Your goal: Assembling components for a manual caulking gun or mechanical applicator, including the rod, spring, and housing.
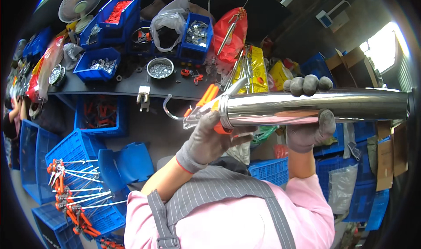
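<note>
I hold a caulking gun level in front of me: a long shiny steel tube with an orange handle and trigger at its left end. A hooked metal rod sticks out past the handle. My left hand, in a grey glove, is shut around the handle end where the tube's ring cap sits. Also gloved, my right hand grips the tube's middle from below, fingertips curling over the top. Pink sleeves and grey striped apron straps fill the lower edge.
Behind is a dark workbench with blue bins of metal and red parts, a steel bowl of washers, a white fan and a red bag. Blue crates at lower left hold several finished caulking guns. Another person's arm shows at far left.
</note>
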`<act>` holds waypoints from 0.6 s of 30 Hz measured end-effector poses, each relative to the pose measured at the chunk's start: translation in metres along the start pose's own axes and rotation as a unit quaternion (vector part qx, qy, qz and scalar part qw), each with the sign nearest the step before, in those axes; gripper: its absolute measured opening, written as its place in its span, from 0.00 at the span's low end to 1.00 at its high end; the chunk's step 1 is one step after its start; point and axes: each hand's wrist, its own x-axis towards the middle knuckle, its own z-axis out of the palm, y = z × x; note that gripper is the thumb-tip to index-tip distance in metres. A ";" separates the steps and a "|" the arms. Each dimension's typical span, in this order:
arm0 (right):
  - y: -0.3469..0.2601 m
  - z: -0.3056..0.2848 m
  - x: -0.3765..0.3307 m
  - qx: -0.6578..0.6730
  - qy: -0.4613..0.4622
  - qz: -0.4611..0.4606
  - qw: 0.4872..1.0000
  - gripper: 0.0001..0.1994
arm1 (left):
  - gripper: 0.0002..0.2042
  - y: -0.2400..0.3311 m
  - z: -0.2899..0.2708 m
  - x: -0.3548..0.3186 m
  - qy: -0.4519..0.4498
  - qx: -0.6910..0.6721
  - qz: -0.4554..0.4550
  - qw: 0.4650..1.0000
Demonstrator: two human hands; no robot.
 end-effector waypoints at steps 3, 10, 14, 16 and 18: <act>-0.007 0.001 -0.006 -0.023 0.033 -0.006 0.999 0.32 | 0.47 -0.009 0.004 -0.003 0.019 0.012 -0.026 0.999; -0.050 0.009 0.022 -0.067 -0.032 -0.054 0.996 0.34 | 0.51 -0.017 -0.009 -0.011 -0.067 0.072 -0.056 0.994; -0.077 0.013 0.029 -0.103 0.045 -0.092 0.989 0.35 | 0.30 -0.011 0.010 -0.015 0.073 0.131 0.000 0.989; -0.078 0.019 0.022 -0.100 0.066 -0.098 0.988 0.35 | 0.30 0.000 0.007 -0.008 0.007 0.206 0.035 0.978; -0.078 0.025 0.019 -0.079 0.082 -0.100 0.988 0.34 | 0.39 0.013 0.013 -0.018 0.138 -0.014 0.011 0.990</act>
